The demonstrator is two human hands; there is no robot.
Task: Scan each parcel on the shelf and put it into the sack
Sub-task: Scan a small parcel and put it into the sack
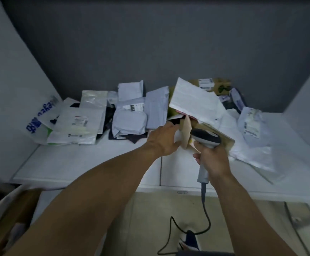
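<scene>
On a white shelf [76, 163] heaped with mailers [132, 119], the left grip [164, 139] pinches the near edge of a brown paper parcel [184, 133], apparently light and floppy, best held there, while the right grip [213, 157] clasps a barcode scanner [206, 138].

Dark grey back wall [150, 43]; pale side wall [6, 71] left; beige floor [150, 215]; dim light.

1 head view, angled forward and down, shelf [80, 163] close
</scene>
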